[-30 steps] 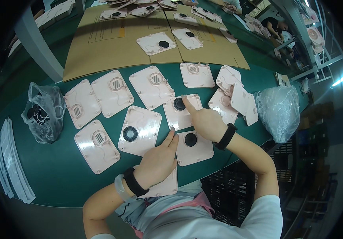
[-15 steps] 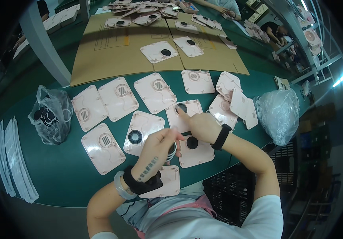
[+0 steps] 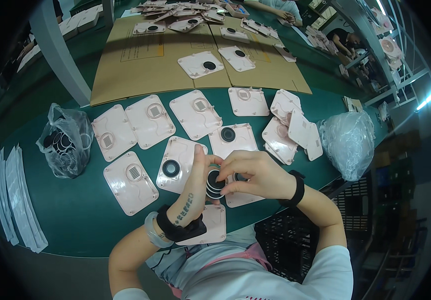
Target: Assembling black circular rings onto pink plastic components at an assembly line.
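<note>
My left hand [image 3: 199,172] is raised on edge over the green table [image 3: 70,200] and holds a small stack of black rubber rings [image 3: 214,183]. My right hand [image 3: 253,172] meets it from the right, fingertips pinching the top of the same stack. Below the hands lie pale pink plastic plates; one [image 3: 178,165] carries a black ring [image 3: 171,168], another [image 3: 233,140] behind it also has a ring [image 3: 228,134]. A plate [image 3: 210,226] lies under my left wrist.
More pink plates [image 3: 148,120] with round grilles are spread across the table. A clear bag of black rings [image 3: 64,142] sits at left, a crumpled clear bag [image 3: 349,142] at right. Cardboard sheets [image 3: 150,55] with more plates lie behind. White strips [image 3: 10,200] lie far left.
My left hand has lifted off the table and turned on edge, bringing the stack of rings up. My right hand has drawn back from the far plate to meet it.
</note>
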`<move>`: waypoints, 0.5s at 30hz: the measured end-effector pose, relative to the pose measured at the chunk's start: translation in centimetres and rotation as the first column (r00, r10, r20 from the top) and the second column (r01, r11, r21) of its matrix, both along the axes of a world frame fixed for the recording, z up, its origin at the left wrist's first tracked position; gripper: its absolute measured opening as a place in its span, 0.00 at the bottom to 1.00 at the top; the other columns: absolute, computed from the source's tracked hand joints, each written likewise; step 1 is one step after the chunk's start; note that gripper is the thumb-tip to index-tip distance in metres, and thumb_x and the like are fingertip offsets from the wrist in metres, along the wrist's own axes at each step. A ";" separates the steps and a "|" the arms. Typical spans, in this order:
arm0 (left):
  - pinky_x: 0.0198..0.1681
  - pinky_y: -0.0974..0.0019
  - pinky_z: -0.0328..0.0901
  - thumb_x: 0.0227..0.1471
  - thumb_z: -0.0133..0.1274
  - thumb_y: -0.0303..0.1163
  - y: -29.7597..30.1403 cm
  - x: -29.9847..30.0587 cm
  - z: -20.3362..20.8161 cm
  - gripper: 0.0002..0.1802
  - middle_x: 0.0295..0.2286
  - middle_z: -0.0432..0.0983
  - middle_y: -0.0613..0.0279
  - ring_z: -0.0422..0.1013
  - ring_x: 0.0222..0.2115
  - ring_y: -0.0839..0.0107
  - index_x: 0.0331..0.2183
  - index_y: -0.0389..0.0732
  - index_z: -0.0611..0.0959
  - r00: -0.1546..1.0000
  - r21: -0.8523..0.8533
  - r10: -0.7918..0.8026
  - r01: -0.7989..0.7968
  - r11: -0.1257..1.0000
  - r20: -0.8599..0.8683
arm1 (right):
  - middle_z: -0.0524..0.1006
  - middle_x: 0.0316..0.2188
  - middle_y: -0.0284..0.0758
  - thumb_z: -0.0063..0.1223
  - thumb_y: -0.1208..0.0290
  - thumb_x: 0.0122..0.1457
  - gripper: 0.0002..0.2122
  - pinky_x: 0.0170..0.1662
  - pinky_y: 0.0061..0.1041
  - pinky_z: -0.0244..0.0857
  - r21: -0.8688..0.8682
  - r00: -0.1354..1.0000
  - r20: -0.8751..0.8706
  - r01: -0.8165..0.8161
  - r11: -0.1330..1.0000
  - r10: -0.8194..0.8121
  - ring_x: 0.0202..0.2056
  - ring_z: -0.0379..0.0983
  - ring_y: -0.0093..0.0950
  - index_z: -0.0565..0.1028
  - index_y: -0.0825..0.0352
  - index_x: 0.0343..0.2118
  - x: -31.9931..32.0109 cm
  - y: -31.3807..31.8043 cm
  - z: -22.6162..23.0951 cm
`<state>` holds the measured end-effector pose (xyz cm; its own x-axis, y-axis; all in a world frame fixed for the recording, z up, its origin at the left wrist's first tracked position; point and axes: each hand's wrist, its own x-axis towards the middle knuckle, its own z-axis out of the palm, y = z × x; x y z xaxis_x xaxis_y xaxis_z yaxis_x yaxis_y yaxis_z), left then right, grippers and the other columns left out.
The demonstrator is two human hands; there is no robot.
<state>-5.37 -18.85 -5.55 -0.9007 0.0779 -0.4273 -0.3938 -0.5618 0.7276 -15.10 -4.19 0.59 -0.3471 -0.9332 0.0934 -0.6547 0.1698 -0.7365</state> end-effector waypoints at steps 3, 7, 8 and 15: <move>0.14 0.78 0.63 0.50 0.18 0.74 0.3 0.2 0.1 0.44 0.26 0.71 0.64 0.72 0.22 0.76 0.41 0.43 0.68 0.999 0.004 -0.037 0.037 0.999 -0.038 | 0.77 0.33 0.33 0.64 0.71 0.47 0.09 0.27 0.23 0.67 -0.042 0.998 -0.042 -0.052 0.998 0.051 0.26 0.75 0.26 0.79 0.65 0.32 -0.1 0.4 -0.9; 0.17 0.75 0.68 0.50 0.17 0.74 0.5 0.4 0.1 0.46 0.25 0.70 0.64 0.73 0.23 0.75 0.43 0.41 0.66 1.000 -0.026 -0.022 0.022 0.999 0.010 | 0.77 0.34 0.33 0.63 0.71 0.48 0.08 0.30 0.23 0.70 0.005 0.942 -0.333 -0.042 0.999 0.041 0.29 0.77 0.28 0.79 0.66 0.31 1.6 1.2 -0.4; 0.18 0.74 0.69 0.50 0.17 0.74 0.6 0.5 -0.1 0.47 0.26 0.70 0.63 0.73 0.24 0.74 0.44 0.41 0.66 1.000 -0.035 -0.029 0.029 0.999 0.004 | 0.77 0.34 0.33 0.63 0.71 0.48 0.09 0.30 0.24 0.71 0.025 0.925 -0.378 -0.035 0.999 0.042 0.29 0.77 0.28 0.79 0.66 0.32 2.1 1.3 -0.3; 0.20 0.76 0.69 0.47 0.20 0.76 1.0 0.9 0.0 0.49 0.28 0.71 0.60 0.73 0.24 0.76 0.47 0.40 0.66 1.000 -0.027 -0.005 0.005 1.000 -0.017 | 0.77 0.36 0.33 0.62 0.71 0.49 0.08 0.32 0.23 0.72 0.021 0.942 -0.336 -0.009 1.000 0.015 0.30 0.77 0.29 0.79 0.67 0.33 2.3 2.0 -0.7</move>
